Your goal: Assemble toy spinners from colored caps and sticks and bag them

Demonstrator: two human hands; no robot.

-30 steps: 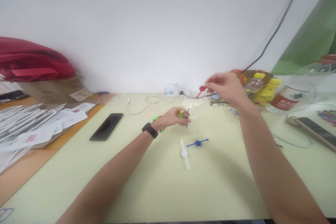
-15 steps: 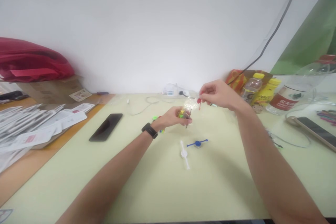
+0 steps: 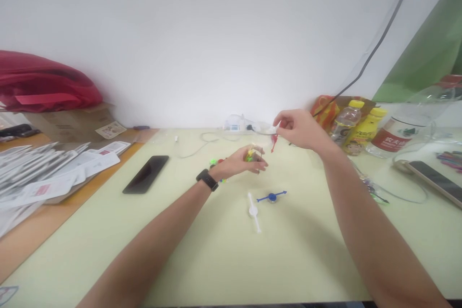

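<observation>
Delicately pinches a red piece [image 3: 274, 142] in right fingers [image 3: 288, 132], clamps left fingers [image 3: 254, 165] around yellow-green pieces [image 3: 249, 156], likely for control.

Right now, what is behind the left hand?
Small colourful pieces peek out from behind the left hand, green above, yellow and blue below. The hand covers the rest, so their number can't be told.
</observation>
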